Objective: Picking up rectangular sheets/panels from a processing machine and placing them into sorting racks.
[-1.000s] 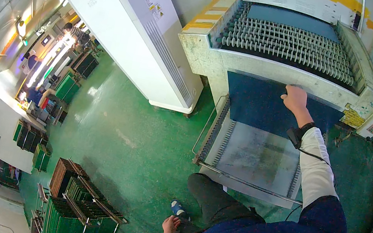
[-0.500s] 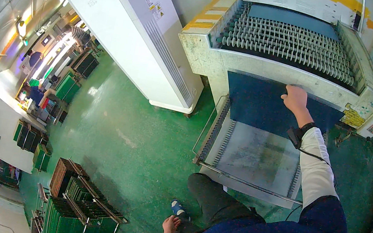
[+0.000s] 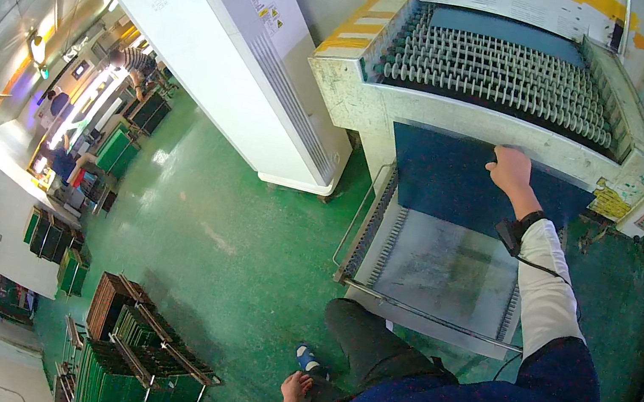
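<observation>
My right hand (image 3: 510, 170) is closed on the upper edge of a dark blue panel (image 3: 451, 176). The panel stands almost upright against the front of a roller machine (image 3: 428, 112), above a metal rack (image 3: 447, 270) with toothed sides. Part of the panel lies hidden behind my right forearm. Down by my leg, my left hand (image 3: 296, 389) has its fingers curled in, and nothing shows in it.
Rows of rollers (image 3: 503, 78) fill the machine's top. A tall white air conditioner (image 3: 228, 47) stands to its left. Racks of green boards (image 3: 129, 365) sit at the lower left on the green floor (image 3: 207, 215). Far left, people work at a lit bench (image 3: 89, 104).
My hands and the blue panel stay in place. In the far left background, a person in a striped top has shifted at the bench.
</observation>
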Available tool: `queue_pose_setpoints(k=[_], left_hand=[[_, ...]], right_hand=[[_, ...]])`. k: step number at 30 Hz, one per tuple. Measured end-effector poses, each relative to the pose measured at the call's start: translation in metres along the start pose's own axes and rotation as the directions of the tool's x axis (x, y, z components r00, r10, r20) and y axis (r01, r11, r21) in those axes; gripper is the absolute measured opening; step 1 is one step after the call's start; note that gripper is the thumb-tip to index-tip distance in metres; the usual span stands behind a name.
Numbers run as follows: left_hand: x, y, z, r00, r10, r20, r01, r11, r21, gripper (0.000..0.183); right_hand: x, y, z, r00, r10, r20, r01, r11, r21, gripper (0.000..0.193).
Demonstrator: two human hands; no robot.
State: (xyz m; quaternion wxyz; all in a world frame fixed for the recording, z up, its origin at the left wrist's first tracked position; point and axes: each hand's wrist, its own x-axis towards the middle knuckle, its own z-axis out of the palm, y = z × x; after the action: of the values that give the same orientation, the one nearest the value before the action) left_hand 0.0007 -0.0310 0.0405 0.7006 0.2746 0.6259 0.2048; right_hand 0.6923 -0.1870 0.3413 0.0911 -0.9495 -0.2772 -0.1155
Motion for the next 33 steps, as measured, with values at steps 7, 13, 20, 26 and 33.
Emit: queue_pose_setpoints(k=[7,13,20,26,33], left_hand=[[0.000,-0.002,-0.001,1.000,0.016,-0.001,-0.016,0.999,-0.044,0.023],[0.003,-0.003,-0.001,1.000,0.008,-0.027,-0.009,0.999,-0.039,0.028],[-0.002,0.000,0.003,1.000,-0.009,-0.004,0.009,0.999,-0.052,0.024],[0.001,-0.002,-0.001,1.000,-0.003,-0.002,0.003,0.999,-0.049,0.026],[0.003,-0.003,-0.001,1.000,0.010,-0.002,-0.010,1.000,-0.025,0.031]], right_hand=[[0.002,0.001,0.004,1.000,-0.008,-0.014,0.008,1.000,0.001,0.026],[0.002,0.001,0.005,1.000,-0.010,-0.017,0.010,1.000,0.007,0.026],[0.000,0.002,0.003,1.000,-0.007,-0.013,0.007,1.000,0.001,0.026],[0.001,0.001,0.003,1.000,-0.003,-0.001,0.003,1.000,0.000,0.027],[0.000,0.002,0.002,1.000,0.003,0.008,-0.003,1.000,0.005,0.028]])
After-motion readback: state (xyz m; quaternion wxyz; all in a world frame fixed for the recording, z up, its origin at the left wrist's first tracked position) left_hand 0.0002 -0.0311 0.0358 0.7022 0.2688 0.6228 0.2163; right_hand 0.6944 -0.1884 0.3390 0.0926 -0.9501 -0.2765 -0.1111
